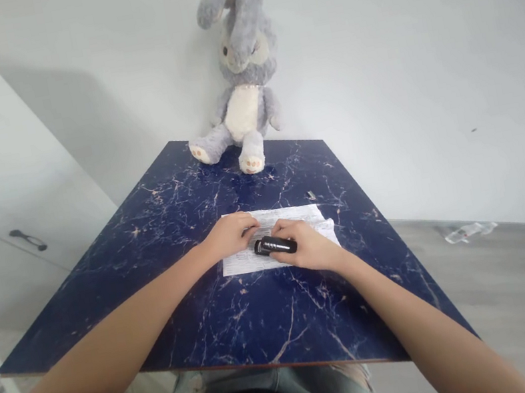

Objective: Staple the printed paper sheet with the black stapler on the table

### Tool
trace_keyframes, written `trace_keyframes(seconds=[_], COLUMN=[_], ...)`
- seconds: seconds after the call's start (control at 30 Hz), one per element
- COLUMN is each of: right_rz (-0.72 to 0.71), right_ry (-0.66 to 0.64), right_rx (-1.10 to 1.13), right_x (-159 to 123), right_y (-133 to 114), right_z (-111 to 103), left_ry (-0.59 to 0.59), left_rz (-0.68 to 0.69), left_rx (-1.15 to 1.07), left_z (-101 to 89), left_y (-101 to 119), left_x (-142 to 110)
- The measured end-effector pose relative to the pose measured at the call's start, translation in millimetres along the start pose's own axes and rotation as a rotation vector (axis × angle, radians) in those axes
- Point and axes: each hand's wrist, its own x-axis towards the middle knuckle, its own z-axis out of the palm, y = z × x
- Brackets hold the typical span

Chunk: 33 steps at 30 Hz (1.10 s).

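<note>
A printed white sheet of paper [297, 217] lies in the middle of a dark blue marbled table [202, 315]. My right hand [308, 242] is closed around a small black cylinder, like a marker or stamp [275, 245], lying sideways over the paper. My left hand [231, 232] rests on the left part of the sheet, its fingers curled and pressing down, fingertips close to the black cylinder's left end.
A grey and cream plush rabbit [243, 71] sits at the table's far edge against a white wall. A white cabinet with a dark handle [29, 239] stands at the left. Crumpled clear plastic [466, 231] lies on the grey floor at the right.
</note>
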Motion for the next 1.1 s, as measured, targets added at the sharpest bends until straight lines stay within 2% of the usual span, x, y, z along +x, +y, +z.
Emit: trace_keyframes(seconds=[0.17,0.3,0.5,0.6,0.7,0.77,0.93,1.03,1.1], right_rz=[0.025,0.080,0.227,0.242,0.171,0.118,-0.013,-0.004,-0.023], right_ry=[-0.048,-0.168,-0.283,-0.433,-0.584,-0.547,-0.233,-0.120,-0.112], right_rx=[-0.181,-0.255,-0.320,-0.239,-0.005,0.101,0.131,0.032,-0.108], right_x=[-1,-6,-18,-21,-19,-18,-17,-18,-17], right_y=[-4,6,27,35,41,45,53,63,69], right_z=[-6,-21,-47,-61,-71,-74,-79,-79,-75], left_ry=[-0.008,-0.027,-0.175,-0.235,-0.245,-0.228,-0.210,-0.153,-0.080], left_rz=[-0.017,-0.011,0.144,0.183,0.192,0.195,0.195,0.155,0.131], left_rx=[0.021,-0.032,-0.202,-0.235,-0.244,-0.259,-0.222,-0.169,-0.132], left_z=[-1.9,-3.6,-6.5,-3.7,2.1,6.2,10.7,7.1,3.8], left_y=[4,6,8,9,8,7,4,6,13], left_x=[0,1,0,0,2,3,3,2,2])
